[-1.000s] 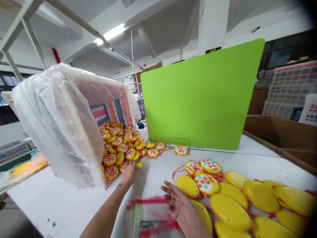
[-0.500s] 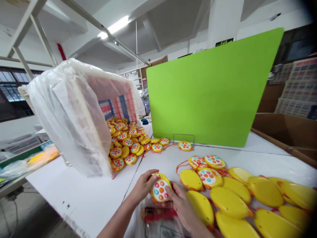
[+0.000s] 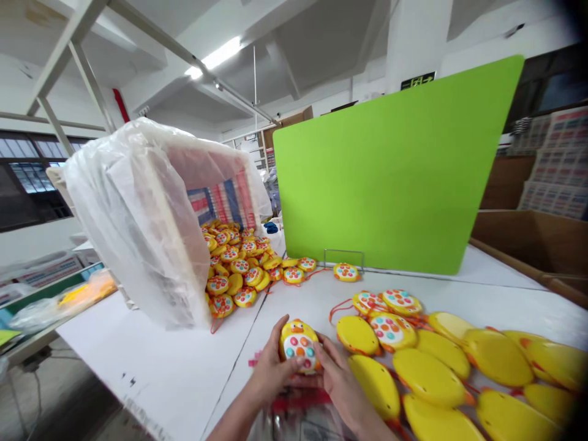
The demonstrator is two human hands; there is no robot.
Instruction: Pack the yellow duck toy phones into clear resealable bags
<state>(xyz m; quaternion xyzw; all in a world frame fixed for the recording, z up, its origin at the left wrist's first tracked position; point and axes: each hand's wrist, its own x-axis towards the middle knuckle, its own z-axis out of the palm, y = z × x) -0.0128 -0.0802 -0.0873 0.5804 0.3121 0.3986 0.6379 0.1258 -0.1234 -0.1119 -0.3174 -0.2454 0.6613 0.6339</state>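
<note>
A yellow duck-shaped toy (image 3: 299,345) with a white belly of coloured buttons is held upright between both hands, its face towards me. My left hand (image 3: 272,361) grips its left side, thumb across the lower buttons. On the other side, my right hand (image 3: 331,370) has its fingers closed on the toy's right edge. Under the hands lies a clear plastic bag (image 3: 294,422) with something red in it, partly covered by my wrists. Several more duck toys (image 3: 429,375) lie right of my right hand, most with plain yellow backs up.
A plastic-wrapped crate (image 3: 138,233) on its side spills many duck toys (image 3: 239,266) onto the white table (image 3: 184,373). An upright green board (image 3: 381,177) stands behind, with a wire stand (image 3: 343,251) and one toy before it. An open cardboard box (image 3: 528,245) is at the right.
The held duck toy has turned upright, so its face now shows. My left hand has shifted lower round it, its thumb moving from the top to the lower buttons.
</note>
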